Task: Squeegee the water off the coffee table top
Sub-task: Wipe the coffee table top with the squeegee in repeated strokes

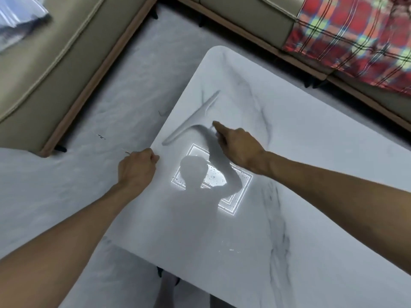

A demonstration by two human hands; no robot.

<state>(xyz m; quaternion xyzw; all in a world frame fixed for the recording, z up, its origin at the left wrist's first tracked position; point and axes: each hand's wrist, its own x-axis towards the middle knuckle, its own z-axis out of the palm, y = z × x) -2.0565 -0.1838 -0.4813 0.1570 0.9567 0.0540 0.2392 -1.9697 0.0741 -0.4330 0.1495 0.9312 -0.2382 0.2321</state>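
Note:
The white marble coffee table top (311,156) fills the middle and right of the view. A white squeegee (191,120) lies with its long blade diagonally on the table near the left edge, and its handle curves back to my right hand (239,147). My right hand is closed around that handle with the index finger stretched along it. My left hand (138,167) is a closed fist at the table's left edge, thumb on the rim. Small water drops (214,175) show in the bright reflection of a ceiling light just behind the blade.
A beige sofa (44,74) runs along the left and across the top, with a red plaid blanket (355,36) on its right part. Pale grey carpet (111,103) lies between sofa and table. My feet (166,283) show below the table's near corner.

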